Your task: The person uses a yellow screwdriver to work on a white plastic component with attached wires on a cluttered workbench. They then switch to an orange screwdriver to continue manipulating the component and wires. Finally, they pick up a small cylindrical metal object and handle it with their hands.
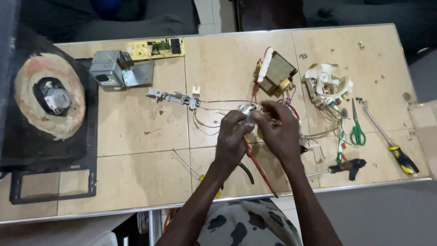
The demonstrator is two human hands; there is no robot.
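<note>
Both hands are meeting above the table (136,132) centre. The left hand (232,139) and right hand (280,130) are each pinching a small silvery part (248,109) between their fingertips, wires (218,101) trailing leftward; red-handled pliers (259,168) are lying just beneath.

Both hands meet over the middle of the tiled table (136,132). The left hand (232,139) and the right hand (277,130) pinch a small silvery metal part (247,109) between their fingertips, with thin wires trailing from it. Red-handled pliers (259,168) lie just under the wrists. Behind the hands stands a transformer (276,73), and beside it to the right a white fan motor (327,84). Green-handled scissors (357,130) and a yellow-and-black screwdriver (387,139) lie further right. At the far left sit a grey metal box (109,68) and a green circuit board (155,48).
</note>
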